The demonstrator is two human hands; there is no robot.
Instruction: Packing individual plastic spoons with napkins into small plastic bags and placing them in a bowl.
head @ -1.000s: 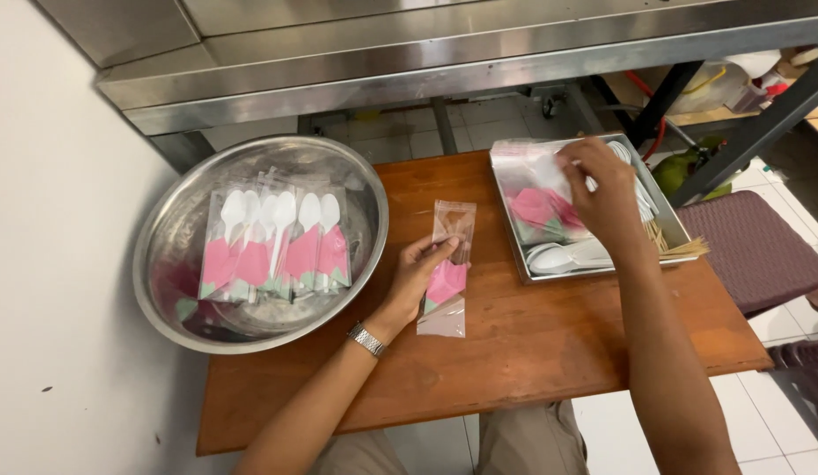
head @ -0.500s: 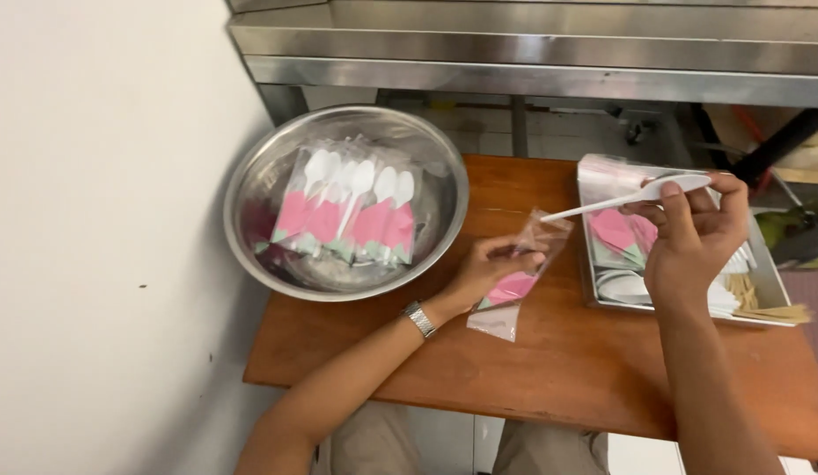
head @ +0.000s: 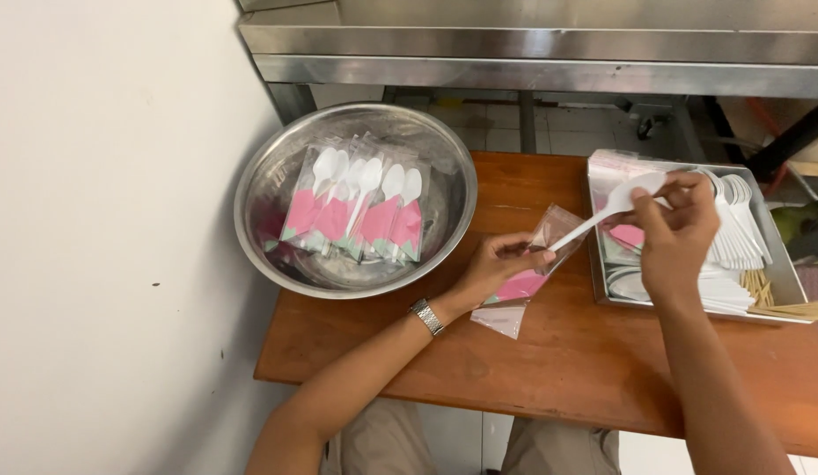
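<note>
My left hand (head: 491, 268) holds a small clear plastic bag (head: 525, 281) with a pink napkin inside, its mouth lifted above the wooden table (head: 550, 369). My right hand (head: 677, 233) grips a white plastic spoon (head: 607, 211) by its bowl end, and the handle tip is at the bag's mouth. To the left stands a round steel bowl (head: 259, 220) with several packed bags (head: 356, 215), each showing a white spoon and pink napkin. On the right a steel tray (head: 783, 281) carries loose white spoons (head: 734, 229), pink napkins and wooden sticks (head: 778, 303).
A white wall (head: 101, 237) runs along the left side. A steel shelf or counter edge (head: 532, 62) crosses above the table, with its legs and a tiled floor behind. My knees show below the table's near edge.
My right hand left the tray with a white spoon and brought its handle to the bag's mouth. My left hand raised the bag off the table. The camera view shifted left.
</note>
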